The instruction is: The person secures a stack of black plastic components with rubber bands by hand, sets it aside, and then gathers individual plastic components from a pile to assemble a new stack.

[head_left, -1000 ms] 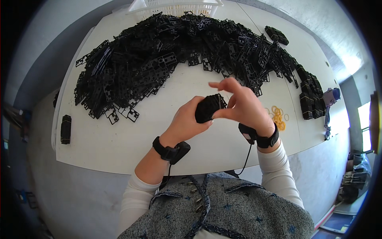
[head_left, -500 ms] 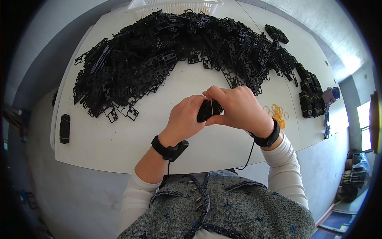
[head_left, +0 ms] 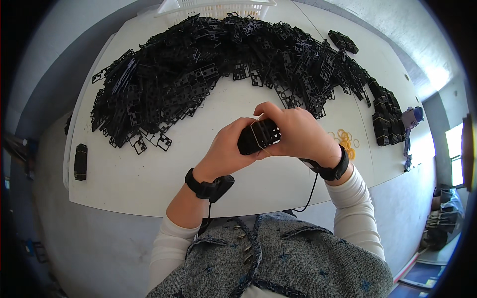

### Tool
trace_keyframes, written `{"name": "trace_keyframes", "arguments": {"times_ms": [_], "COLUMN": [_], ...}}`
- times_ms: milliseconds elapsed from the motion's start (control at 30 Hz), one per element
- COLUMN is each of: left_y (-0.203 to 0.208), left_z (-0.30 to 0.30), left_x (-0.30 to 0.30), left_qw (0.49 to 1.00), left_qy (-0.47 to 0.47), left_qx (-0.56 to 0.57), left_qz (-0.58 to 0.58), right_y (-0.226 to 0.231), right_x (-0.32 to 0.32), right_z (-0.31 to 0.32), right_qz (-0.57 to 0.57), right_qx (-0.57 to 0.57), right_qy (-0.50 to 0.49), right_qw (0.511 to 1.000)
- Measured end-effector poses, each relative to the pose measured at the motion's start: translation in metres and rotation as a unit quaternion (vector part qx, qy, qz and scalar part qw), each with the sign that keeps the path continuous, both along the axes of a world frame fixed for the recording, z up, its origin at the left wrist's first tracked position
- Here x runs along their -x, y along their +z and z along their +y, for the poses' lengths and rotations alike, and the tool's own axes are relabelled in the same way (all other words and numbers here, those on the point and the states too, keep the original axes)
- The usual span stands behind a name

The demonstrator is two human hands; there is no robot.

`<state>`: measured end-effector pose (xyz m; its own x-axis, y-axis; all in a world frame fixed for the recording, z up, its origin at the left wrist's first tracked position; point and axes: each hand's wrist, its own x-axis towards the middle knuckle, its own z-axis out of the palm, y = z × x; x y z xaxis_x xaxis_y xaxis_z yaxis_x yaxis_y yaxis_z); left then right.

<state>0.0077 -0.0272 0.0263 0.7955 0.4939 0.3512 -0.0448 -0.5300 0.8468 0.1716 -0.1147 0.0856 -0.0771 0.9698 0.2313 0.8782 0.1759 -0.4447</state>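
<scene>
Basket (head_left: 233,10) of white plastic with slotted sides stood at the far edge of the worktop (head_left: 238,188), cut off by the top of the view; yellowish patches showed through its slots, too indistinct to identify. Just in front of it, a wide heap of loose black parts (head_left: 174,74) curved in an arc.

The black bundle (head_left: 258,135) was between the two hands, near the person's side of the worktop. The part of it in view slanted from lower left to upper right, its long axis running toward the right hand (head_left: 305,134); fingers covered parts of both ends. It looked like a compact stack of thin, dark pieces, with small pale gaps at its right end and a thin tan band (head_left: 256,135) crossing its upper face.

The left hand (head_left: 223,149) gripped the bundle's left side, its fingers wrapped around it. The right hand's fingers curved around the other end, forefinger above and thumb below, close to the band; whether they pinched the band or the stack could not be told.

Yellow rubber bands (head_left: 345,141) lay beyond the right wrist, near stacked bundles (head_left: 387,119). Another banded bundle (head_left: 81,162) stood out at the far left.
</scene>
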Motion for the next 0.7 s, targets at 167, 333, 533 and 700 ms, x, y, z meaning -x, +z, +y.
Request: {"name": "trace_keyframes", "arguments": {"times_ms": [167,333,533,700], "left_y": [0.005,-0.004,-0.007,-0.016], "left_z": [0.0,0.009,0.01,0.01], "left_x": [0.003,0.009,0.011,0.006], "left_qw": [0.996,0.966,0.929,0.906], "left_qy": [-0.023,-0.047,-0.084,-0.122], "left_qx": [0.083,0.237,0.346,0.38], "left_qz": [-0.015,-0.088,-0.104,-0.142], "right_y": [0.004,0.011,-0.012,-0.023], "right_x": [-0.008,-0.015,-0.031,-0.04], "right_z": [-0.006,-0.018,-0.012,-0.015], "right_qz": [0.144,0.231,0.299,0.5], "right_qx": [0.029,0.068,-0.087,-0.132], "right_qy": [0.009,-0.062,0.131,0.222], "right_qw": [0.989,0.969,0.941,0.827]}}
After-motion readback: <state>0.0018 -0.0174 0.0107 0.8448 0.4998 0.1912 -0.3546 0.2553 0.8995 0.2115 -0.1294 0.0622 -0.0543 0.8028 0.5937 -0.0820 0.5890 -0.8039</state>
